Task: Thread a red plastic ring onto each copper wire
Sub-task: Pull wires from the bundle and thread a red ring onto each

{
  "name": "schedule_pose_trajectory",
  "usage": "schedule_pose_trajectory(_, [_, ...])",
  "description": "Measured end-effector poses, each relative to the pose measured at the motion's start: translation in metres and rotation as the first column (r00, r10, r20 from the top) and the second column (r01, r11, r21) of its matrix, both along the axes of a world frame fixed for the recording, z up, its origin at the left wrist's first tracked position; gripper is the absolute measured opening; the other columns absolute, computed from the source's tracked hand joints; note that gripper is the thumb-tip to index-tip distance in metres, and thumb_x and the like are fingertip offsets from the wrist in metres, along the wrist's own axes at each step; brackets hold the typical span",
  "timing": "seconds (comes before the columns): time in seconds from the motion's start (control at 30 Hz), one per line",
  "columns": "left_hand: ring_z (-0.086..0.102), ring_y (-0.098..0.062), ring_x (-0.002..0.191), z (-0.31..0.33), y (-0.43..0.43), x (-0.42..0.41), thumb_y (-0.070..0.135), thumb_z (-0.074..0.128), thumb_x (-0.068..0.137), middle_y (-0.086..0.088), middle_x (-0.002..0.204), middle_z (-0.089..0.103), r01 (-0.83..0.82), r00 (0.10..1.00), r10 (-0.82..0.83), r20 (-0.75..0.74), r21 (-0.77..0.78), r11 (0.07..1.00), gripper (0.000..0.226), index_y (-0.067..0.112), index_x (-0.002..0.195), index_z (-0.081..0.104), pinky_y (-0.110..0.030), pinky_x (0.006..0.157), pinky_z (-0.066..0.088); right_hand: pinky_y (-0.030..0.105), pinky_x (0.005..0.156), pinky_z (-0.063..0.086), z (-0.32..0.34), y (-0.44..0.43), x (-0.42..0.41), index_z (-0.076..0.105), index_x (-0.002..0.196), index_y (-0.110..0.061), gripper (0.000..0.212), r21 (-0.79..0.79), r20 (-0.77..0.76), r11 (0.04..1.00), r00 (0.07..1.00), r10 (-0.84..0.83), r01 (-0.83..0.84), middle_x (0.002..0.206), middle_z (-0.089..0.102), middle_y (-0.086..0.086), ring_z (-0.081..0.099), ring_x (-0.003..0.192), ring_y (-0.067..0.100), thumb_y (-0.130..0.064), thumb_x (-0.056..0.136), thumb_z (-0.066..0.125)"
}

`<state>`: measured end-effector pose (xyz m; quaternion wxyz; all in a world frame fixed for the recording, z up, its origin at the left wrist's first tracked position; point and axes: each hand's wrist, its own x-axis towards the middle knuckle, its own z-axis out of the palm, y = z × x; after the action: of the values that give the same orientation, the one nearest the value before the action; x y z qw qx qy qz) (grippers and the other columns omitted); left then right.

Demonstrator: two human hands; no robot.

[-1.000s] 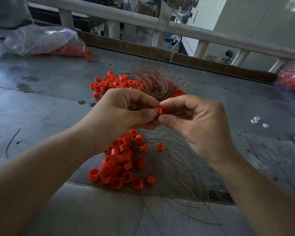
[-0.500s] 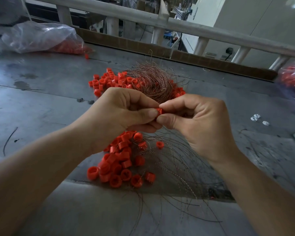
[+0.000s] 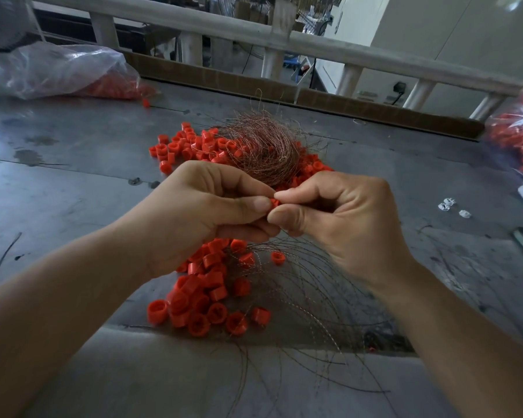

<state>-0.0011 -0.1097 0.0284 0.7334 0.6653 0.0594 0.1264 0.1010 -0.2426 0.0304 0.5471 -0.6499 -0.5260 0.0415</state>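
Note:
My left hand (image 3: 206,212) and my right hand (image 3: 341,218) meet fingertip to fingertip above the metal table (image 3: 73,182). Between the thumbs and forefingers of both hands a small red plastic ring (image 3: 274,203) is pinched, mostly hidden by the fingers. Whether a wire runs through it cannot be seen. Under the hands lies a heap of loose red rings (image 3: 206,297) with thin copper wires (image 3: 308,309) fanning out to the right. Behind the hands sits a tangled bundle of copper wire (image 3: 269,149) among more red rings (image 3: 182,146).
A clear plastic bag (image 3: 64,70) with red rings lies at the back left, another bag of rings (image 3: 519,137) at the right edge. Small white parts (image 3: 448,205) sit on the right. A grey railing (image 3: 314,43) borders the far side.
The hands have stayed together with the ring between them; the fingertips have closed in and cover more of the ring than a second ago.

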Motion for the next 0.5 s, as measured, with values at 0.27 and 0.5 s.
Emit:
schedule_pose_trajectory(0.27, [0.068,-0.014,0.057,0.0022,0.0044,-0.0039,0.01,0.077,0.058,-0.008,0.062,0.069,0.112,0.994,-0.112,-0.008,0.009,0.994,0.012,0.013,0.069,0.074,-0.019,0.053,0.053,0.031,0.058,0.054,0.0014,-0.0006,-0.0026,0.063,0.076,-0.023,0.021,-0.024,-0.062,0.997,0.996,0.071,-0.073,0.068,0.062,-0.006,0.061,0.064,0.02,-0.031,0.059,0.072])
schedule_pose_trajectory(0.5, [0.068,-0.019,0.059,0.0022,0.0063,-0.0035,0.017,0.068,0.059,-0.011,0.066,0.068,0.16,0.987,-0.16,0.003,-0.058,0.985,0.046,0.008,0.103,0.058,-0.021,0.051,0.053,0.011,0.068,0.042,0.0031,0.0006,-0.0018,0.059,0.082,-0.033,0.009,-0.163,0.149,0.984,0.983,0.102,-0.078,0.077,0.054,-0.013,0.053,0.075,-0.001,-0.03,0.074,0.062])
